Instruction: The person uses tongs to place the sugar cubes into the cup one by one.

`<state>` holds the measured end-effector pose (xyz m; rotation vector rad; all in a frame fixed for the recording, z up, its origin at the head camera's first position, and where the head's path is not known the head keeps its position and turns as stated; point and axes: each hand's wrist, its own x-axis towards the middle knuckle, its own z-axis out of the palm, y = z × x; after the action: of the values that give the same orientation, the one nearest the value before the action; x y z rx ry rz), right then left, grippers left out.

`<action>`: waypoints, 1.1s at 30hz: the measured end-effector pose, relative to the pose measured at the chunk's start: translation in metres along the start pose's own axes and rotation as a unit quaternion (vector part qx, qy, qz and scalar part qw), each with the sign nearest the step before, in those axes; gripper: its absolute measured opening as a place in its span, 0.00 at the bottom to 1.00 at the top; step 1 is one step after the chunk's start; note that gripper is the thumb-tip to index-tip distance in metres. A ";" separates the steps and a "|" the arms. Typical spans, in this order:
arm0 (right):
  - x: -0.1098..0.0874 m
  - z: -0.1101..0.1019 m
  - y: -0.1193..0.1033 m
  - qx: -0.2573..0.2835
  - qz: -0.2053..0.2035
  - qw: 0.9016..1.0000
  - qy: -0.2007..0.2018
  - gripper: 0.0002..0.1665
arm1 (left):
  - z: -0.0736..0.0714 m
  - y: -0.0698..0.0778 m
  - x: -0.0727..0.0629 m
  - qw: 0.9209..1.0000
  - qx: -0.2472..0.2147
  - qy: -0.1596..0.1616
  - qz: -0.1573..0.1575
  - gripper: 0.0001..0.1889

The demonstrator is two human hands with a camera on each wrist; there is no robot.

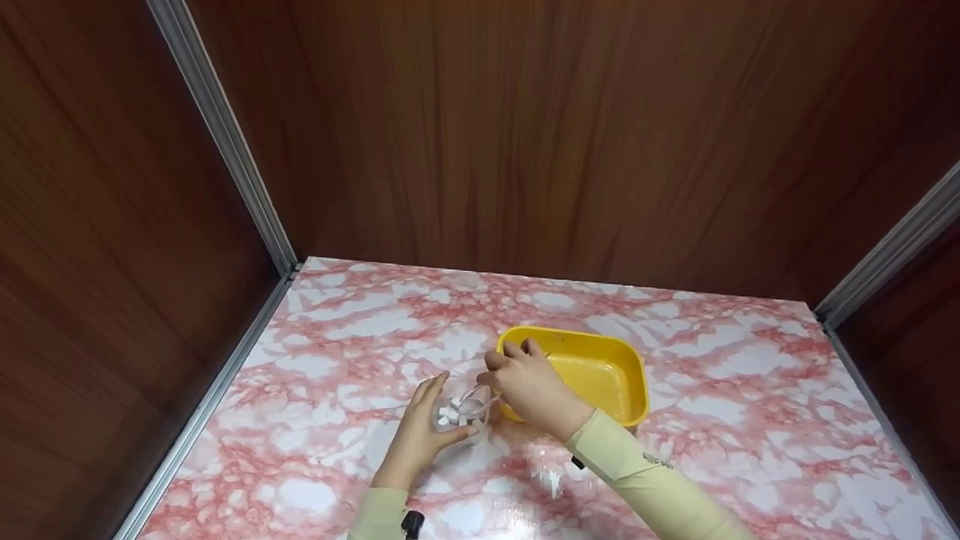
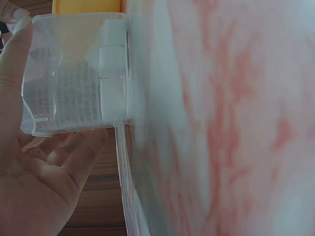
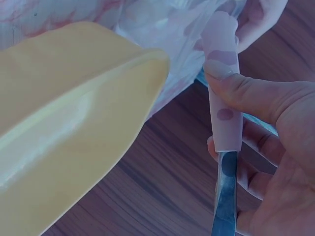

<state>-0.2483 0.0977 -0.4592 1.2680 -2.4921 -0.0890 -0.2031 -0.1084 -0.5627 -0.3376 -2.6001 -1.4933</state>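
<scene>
My left hand (image 1: 420, 431) holds a clear plastic container (image 2: 74, 73) upright on the table, fingers and thumb around its sides. White blocks (image 2: 113, 73) lie at the bottom of it. My right hand (image 1: 536, 386) is above the near left rim of a yellow basin (image 1: 637, 375). Between thumb and fingers it pinches a utensil by its pink spotted handle (image 3: 225, 130). A flat metal part (image 3: 225, 196) extends from the handle, its end outside the right wrist view. The handle's other end overlaps the clear container in that view.
The table (image 1: 322, 337) has a red and white marbled top. Brown wood-grain panels (image 1: 480, 135) stand behind it and at both sides, with metal rails (image 1: 225, 135) at the corners. The basin stands to the right of the container.
</scene>
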 end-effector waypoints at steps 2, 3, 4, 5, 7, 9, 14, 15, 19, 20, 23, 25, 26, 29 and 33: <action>-0.003 -0.001 0.001 0.006 0.007 1.000 -0.001 0.20 | 0.000 0.000 0.000 1.000 0.003 0.000 -0.001 0.51; -0.004 -0.002 0.001 0.010 0.010 1.000 -0.001 0.20 | 0.000 0.000 0.000 1.000 0.005 0.001 -0.002 0.51; -0.006 -0.003 0.001 0.015 0.013 1.000 0.000 0.19 | 0.000 0.000 0.000 1.000 0.008 0.001 -0.002 0.51; -0.008 -0.004 0.001 0.020 0.017 1.000 -0.001 0.19 | 0.000 0.000 0.000 1.000 0.010 0.001 -0.003 0.51; -0.012 -0.006 0.002 0.031 0.025 0.999 -0.002 0.19 | 0.000 0.000 0.000 1.000 0.013 0.003 -0.002 0.51; -0.016 -0.008 0.003 0.043 0.033 0.999 -0.003 0.20 | 0.001 0.000 0.001 1.000 0.013 0.002 -0.007 0.51; -0.031 -0.015 0.008 0.068 0.059 0.996 -0.002 0.24 | 0.001 0.000 0.002 1.000 0.004 0.005 -0.007 0.52; -0.034 -0.015 0.008 0.070 0.063 0.996 -0.001 0.24 | 0.001 0.001 0.002 1.000 0.003 0.006 -0.005 0.52; -0.050 -0.018 0.010 0.074 0.072 0.995 0.013 0.26 | 0.000 0.002 0.000 1.000 0.004 0.009 -0.006 0.52; -0.054 -0.018 0.010 0.076 0.073 0.994 0.017 0.26 | 0.000 0.002 0.000 1.000 0.007 0.010 -0.007 0.52; -0.063 -0.019 0.012 0.081 0.073 0.994 0.028 0.27 | -0.001 0.003 0.001 1.000 0.014 0.014 -0.008 0.53; -0.067 -0.019 0.012 0.080 0.071 0.994 0.029 0.27 | -0.001 0.003 0.002 1.000 0.016 0.017 -0.008 0.53; -0.069 -0.020 0.013 0.080 0.071 0.994 0.027 0.28 | -0.001 0.003 0.003 1.000 0.019 0.018 -0.009 0.54; -0.077 -0.020 0.013 0.078 0.076 0.994 0.015 0.29 | 0.001 0.002 0.003 1.000 0.019 0.015 -0.012 0.54; -0.088 -0.021 0.011 0.087 0.090 0.992 -0.001 0.31 | 0.002 0.000 0.001 1.000 0.012 0.014 -0.013 0.54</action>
<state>-0.2017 0.1766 -0.4612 1.1001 -2.6510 0.1728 -0.2038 -0.1066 -0.5640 -0.2807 -2.6082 -1.4624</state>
